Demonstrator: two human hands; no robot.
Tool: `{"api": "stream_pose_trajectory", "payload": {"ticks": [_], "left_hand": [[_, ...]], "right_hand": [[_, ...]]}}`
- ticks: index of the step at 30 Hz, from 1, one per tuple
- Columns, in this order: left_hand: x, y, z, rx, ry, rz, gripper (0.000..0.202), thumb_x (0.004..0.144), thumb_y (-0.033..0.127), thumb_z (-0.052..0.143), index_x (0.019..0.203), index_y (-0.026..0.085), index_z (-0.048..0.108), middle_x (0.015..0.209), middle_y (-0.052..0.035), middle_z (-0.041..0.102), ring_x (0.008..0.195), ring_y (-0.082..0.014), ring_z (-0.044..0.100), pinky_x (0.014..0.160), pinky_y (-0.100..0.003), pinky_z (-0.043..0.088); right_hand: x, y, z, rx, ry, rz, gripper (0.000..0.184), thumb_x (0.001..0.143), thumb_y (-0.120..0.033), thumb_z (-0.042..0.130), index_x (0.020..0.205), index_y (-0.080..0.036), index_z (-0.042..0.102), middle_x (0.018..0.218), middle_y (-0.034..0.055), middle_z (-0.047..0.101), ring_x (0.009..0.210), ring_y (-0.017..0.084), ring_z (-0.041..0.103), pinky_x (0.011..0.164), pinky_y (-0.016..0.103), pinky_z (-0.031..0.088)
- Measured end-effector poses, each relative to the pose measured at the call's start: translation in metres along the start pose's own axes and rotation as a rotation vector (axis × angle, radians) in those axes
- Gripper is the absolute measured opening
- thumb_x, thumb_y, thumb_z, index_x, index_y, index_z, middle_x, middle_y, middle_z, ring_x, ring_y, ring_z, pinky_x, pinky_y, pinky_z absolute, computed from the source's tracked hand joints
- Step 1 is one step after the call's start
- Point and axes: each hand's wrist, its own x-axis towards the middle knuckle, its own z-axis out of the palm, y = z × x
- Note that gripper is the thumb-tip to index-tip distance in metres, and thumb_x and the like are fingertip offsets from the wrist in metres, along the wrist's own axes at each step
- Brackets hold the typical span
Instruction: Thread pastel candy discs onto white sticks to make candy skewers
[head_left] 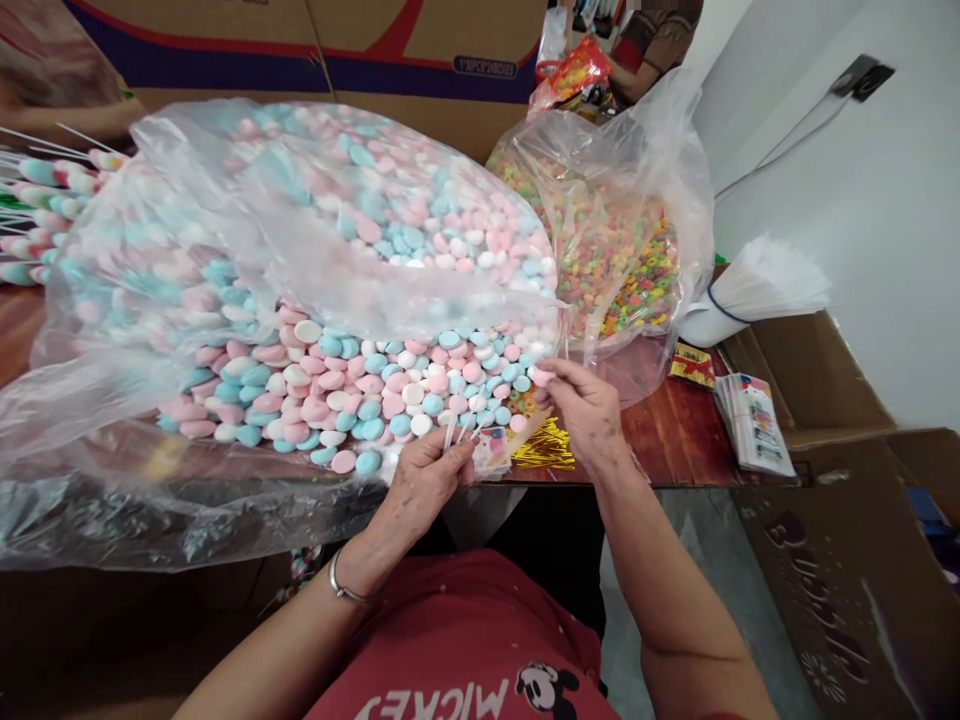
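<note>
My left hand [431, 472] is closed around a few thin white sticks [459, 428] that point up and away from me. Between thumb and fingers, my right hand [589, 410] pinches a pink marshmallow [541, 376]. In front of both hands, pink, blue and white marshmallows [360, 385] spill from a large clear plastic bag [315, 280]. Gold twist ties [545, 445] lie in a bunch between my hands at the table edge. A stack of printed cards or small packets [491, 450] sits just beside my left hand, partly covered by it.
Another clear bag [630, 230] holds colourful ring-shaped pieces. White sticks [757, 285] stand bundled at the right, near printed packets [754, 425] and a cardboard box [847, 560]. Finished-looking marshmallow skewers [45, 215] lie far left. A person's arm [645, 60] shows at the back.
</note>
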Motion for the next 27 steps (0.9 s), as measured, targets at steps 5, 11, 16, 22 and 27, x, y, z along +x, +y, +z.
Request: {"api": "stream_pose_trajectory", "payload": {"ticks": [5,11,16,22,27], "left_hand": [[-0.001,0.004,0.003,-0.010,0.008,-0.006,0.034,0.077,0.045,0.068,0.062,0.016,0.059,0.047,0.0037,0.050,0.036,-0.0041,0.027,0.037,-0.021,0.013],[0.001,-0.004,-0.002,0.046,-0.031,0.027,0.038,0.082,0.045,0.062,0.058,0.016,0.058,0.044,0.0058,0.040,0.038,-0.0049,0.026,0.038,-0.021,0.013],[0.003,-0.005,-0.002,0.057,-0.044,0.044,0.035,0.083,0.042,0.060,0.059,0.017,0.058,0.043,0.0062,0.039,0.037,-0.0053,0.027,0.038,-0.021,0.015],[0.003,-0.004,-0.001,0.049,-0.054,0.051,0.034,0.082,0.043,0.061,0.059,0.017,0.056,0.044,0.0062,0.040,0.037,-0.0053,0.025,0.039,-0.022,0.015],[0.003,-0.009,-0.005,0.120,-0.072,0.077,0.034,0.086,0.040,0.057,0.060,0.018,0.057,0.043,0.0067,0.039,0.038,-0.0063,0.027,0.040,-0.022,0.017]], "right_hand": [[0.013,-0.002,-0.009,-0.345,-0.083,-0.116,0.020,0.079,-0.029,0.057,0.092,-0.020,0.068,0.078,0.0004,0.064,0.072,0.016,0.058,0.071,0.031,0.048],[0.022,0.012,0.002,-0.634,-0.208,-0.300,0.018,0.077,-0.017,0.051,0.082,-0.019,0.068,0.085,0.0026,0.060,0.082,0.017,0.057,0.078,0.030,0.045],[0.030,0.018,0.004,-0.757,-0.174,-0.245,0.017,0.078,-0.018,0.054,0.090,-0.019,0.066,0.087,0.0025,0.059,0.077,0.017,0.054,0.074,0.029,0.043],[0.030,0.008,0.006,-1.022,-0.270,-0.203,0.013,0.081,-0.019,0.053,0.089,-0.018,0.063,0.091,0.0059,0.059,0.080,0.019,0.054,0.073,0.029,0.041],[0.022,0.003,0.013,-1.092,-0.290,-0.194,0.020,0.078,-0.015,0.052,0.096,-0.018,0.060,0.100,0.0090,0.061,0.087,0.022,0.056,0.072,0.030,0.041]]}}
